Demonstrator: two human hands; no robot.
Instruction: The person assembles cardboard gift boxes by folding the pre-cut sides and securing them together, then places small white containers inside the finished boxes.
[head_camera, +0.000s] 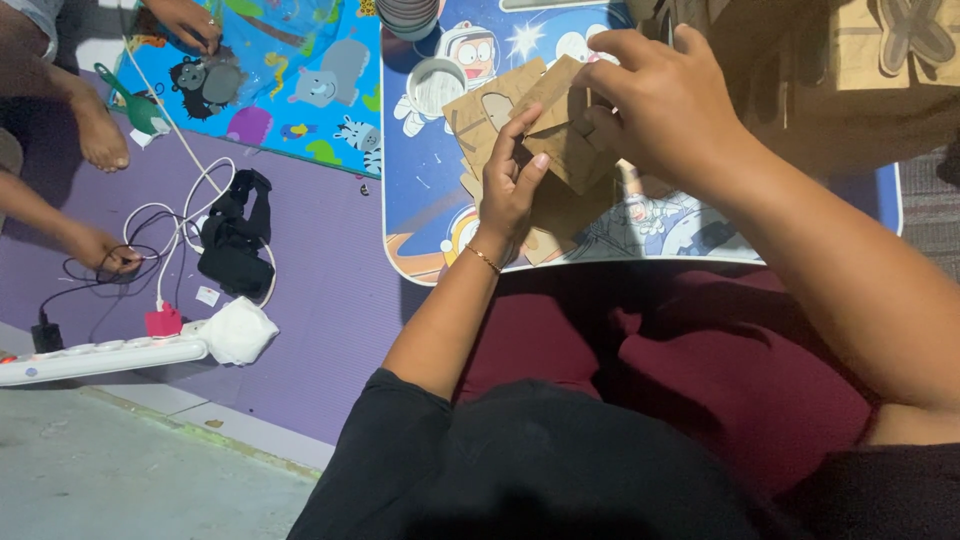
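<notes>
A: Hands?
B: Your left hand (508, 190) & right hand (660, 100) both grip the brown cardboard piece (560, 130), above the small table (420, 225).
A: Room?
B: Near edge meets your lap; purple mat (320, 270) left lies open.

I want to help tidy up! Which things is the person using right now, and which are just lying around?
Being used:
- left hand and right hand, both gripping the brown cardboard pieces
- small cartoon table beneath them

Just lying around:
- white power strip
- white cables
- black strap
- animal play mat
- purple mat
</notes>
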